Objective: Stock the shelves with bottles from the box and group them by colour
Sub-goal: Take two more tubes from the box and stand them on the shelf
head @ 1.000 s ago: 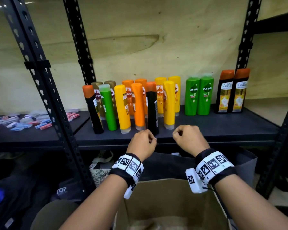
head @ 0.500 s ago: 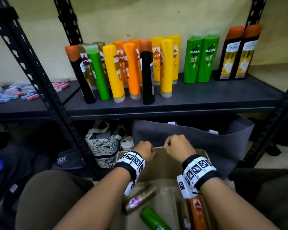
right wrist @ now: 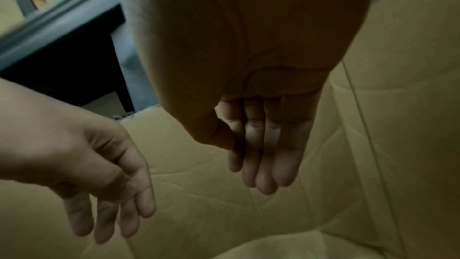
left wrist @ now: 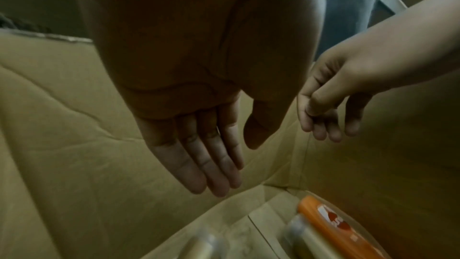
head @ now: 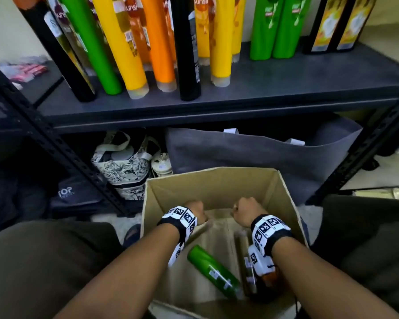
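An open cardboard box stands on the floor between my knees. On its bottom lie a green bottle, a brown bottle and an orange bottle, partly hidden under my right wrist in the head view. My left hand and right hand hang inside the box side by side near its far wall, fingers straight and pointing down, holding nothing. Above, the dark shelf carries standing bottles: yellow, orange, black, and two green ones together.
A black perforated shelf post slants down left of the box, another post on the right. Under the shelf sit a grey fabric bag, a patterned bag and a dark bag. Small packets lie far left.
Both hands have dropped from the shelf's front edge down into the box. The head view has tilted down, so the box bottom and its bottles now show.
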